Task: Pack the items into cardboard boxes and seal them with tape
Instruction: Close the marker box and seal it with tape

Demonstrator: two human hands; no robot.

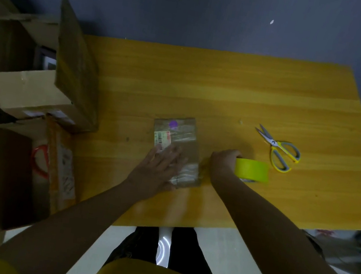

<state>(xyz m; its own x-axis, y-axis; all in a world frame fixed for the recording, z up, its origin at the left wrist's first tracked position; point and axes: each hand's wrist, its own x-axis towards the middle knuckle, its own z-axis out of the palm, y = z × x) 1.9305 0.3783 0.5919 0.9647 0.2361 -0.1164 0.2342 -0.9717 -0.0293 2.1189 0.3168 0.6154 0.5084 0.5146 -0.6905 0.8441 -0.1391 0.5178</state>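
Flat taped cardboard box point(176, 146) (glossy film) under left hand point(159, 169)

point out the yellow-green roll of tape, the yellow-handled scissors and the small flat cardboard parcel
yellow-green roll of tape point(252, 169), head view, on its outer band
yellow-handled scissors point(274, 143), head view, at the pivot
small flat cardboard parcel point(186, 138), head view, on its bare top face

A yellow-orange wooden tabletop point(219, 90) carries a small flat brown cardboard parcel point(179, 146) with a white label and a purple round sticker. It lies just left of the gripped roll of yellow-green tape point(252, 170), which also sits on the wood. Beyond and to the right of that grip lie scissors with yellow and grey handles point(278, 149), blades slightly parted.
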